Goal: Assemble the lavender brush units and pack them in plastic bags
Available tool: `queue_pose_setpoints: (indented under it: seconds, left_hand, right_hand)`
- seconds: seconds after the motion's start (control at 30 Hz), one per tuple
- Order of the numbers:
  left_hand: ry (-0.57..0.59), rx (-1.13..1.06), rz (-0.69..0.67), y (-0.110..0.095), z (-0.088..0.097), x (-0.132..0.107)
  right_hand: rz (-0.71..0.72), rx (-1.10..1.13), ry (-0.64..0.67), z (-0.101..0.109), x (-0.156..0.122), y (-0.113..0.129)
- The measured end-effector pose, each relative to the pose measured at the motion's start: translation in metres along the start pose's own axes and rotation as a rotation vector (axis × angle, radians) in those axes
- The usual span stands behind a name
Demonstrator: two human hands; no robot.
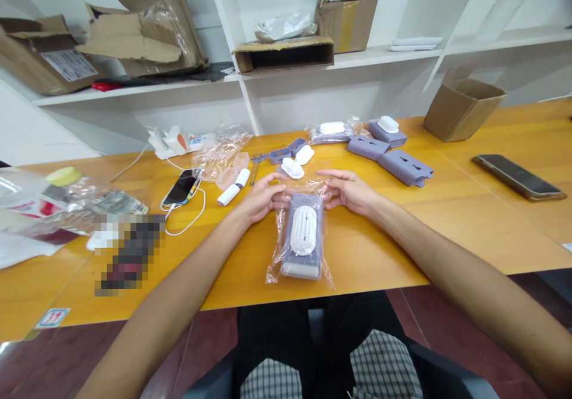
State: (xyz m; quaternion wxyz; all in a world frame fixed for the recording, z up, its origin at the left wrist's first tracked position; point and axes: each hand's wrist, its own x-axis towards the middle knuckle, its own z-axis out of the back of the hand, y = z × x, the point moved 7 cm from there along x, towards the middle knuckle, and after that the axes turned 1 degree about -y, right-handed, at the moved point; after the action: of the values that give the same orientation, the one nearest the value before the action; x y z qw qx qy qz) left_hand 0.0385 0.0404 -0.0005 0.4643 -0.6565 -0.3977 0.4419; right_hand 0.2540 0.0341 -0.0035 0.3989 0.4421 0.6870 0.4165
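Both forearms stretched forward over the tabletop (379, 256), left hand (259, 199) and right hand (351, 192) pinching the far end of one clear bag (300, 238), one lilac-and-white device (304, 232) sealed inside, two phones (181, 187) lying on the tabletop

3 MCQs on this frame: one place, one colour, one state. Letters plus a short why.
1. Where does the bagged device lie?
A. on the shelf
B. on the table near its front edge
C. in the box

2. What colour is the bottle cap at far left?
A. yellow
B. red
C. blue

3. How do the hands meet the bag?
A. both at its far end
B. only the left hand, at its near end
C. neither touches it

Answers:
1 B: it rests flat on the table, just in front of the person.
2 A: the cap is pale yellow.
3 A: left hand and right hand both pinch the bag's top edge.
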Motion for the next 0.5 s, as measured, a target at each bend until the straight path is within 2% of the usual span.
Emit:
queue_pose_setpoints:
  seconds: [0.23, 0.4, 0.5]
  left_hand:
    - [-0.004, -0.049, -0.06, 0.0005, 0.0004, 0.0032]
    - [0.045, -0.083, -0.077, 0.002, 0.0025, 0.0061]
    - [0.074, -0.097, -0.071, 0.0045, 0.005, 0.008]
  right_hand:
    - [0.065, 0.018, 0.012, 0.0045, 0.0093, -0.0029]
    - [0.136, 0.019, 0.072, 0.0022, 0.0096, -0.001]
    - [0.235, -0.104, 0.113, 0.002, 0.0075, 0.0046]
